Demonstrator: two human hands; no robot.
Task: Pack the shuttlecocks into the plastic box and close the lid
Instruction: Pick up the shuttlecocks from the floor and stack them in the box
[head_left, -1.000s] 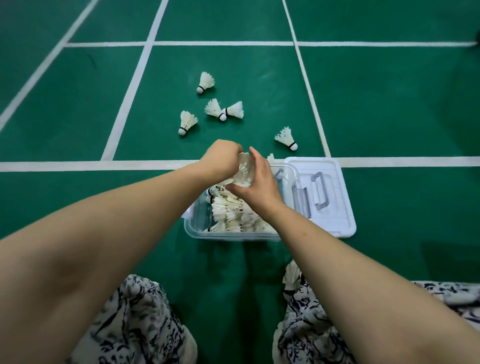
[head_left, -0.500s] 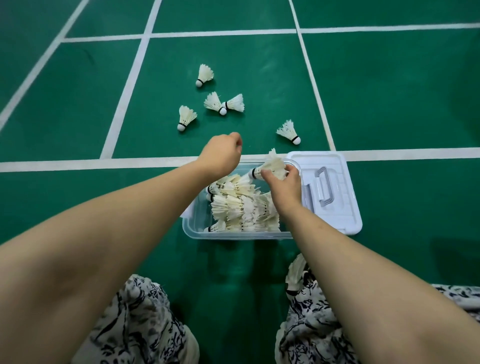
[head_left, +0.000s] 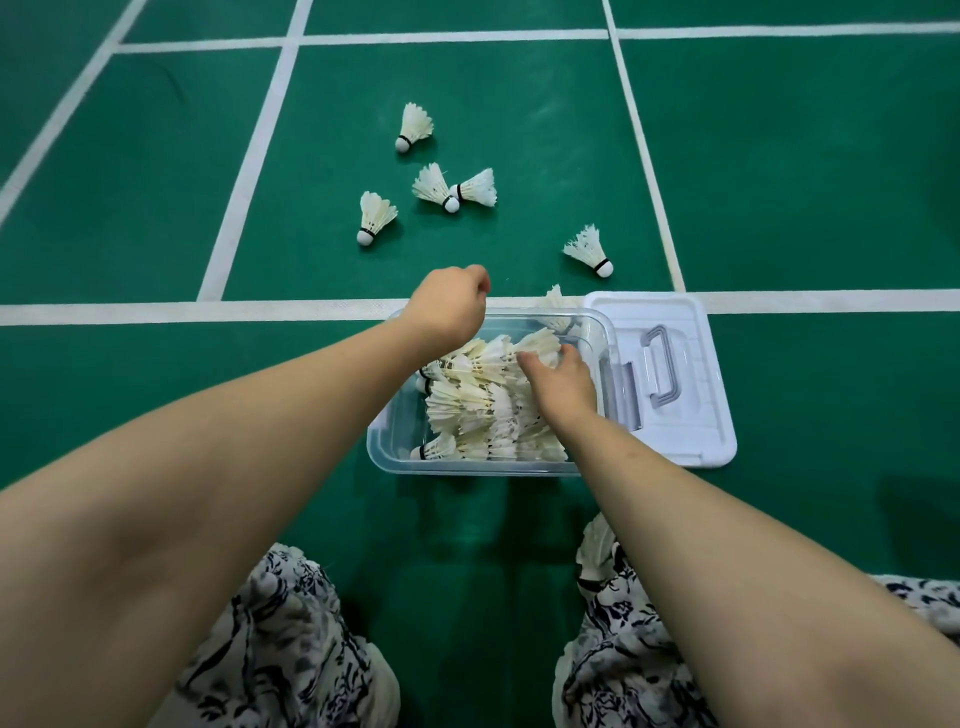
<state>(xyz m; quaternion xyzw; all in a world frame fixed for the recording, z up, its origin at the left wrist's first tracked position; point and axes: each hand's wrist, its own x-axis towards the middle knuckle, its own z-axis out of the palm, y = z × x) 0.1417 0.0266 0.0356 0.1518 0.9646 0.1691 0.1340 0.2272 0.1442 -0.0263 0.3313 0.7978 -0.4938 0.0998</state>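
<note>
Green court floor (head_left: 156, 208), white lines. Clear plastic box (head_left: 387, 447) open, on floor ahead of knees. White lid (head_left: 691, 415) flat, touching box's right side, handle up. Shuttlecock pile (head_left: 478, 410) fills box. Right hand (head_left: 563, 382) inside box, fingers bent round top shuttlecock (head_left: 537, 345) on pile. Left hand (head_left: 447, 306) above box's far left corner, fingers curled under, nothing seen in it. Five loose shuttlecocks (head_left: 376, 213) on floor beyond both hands.
</note>
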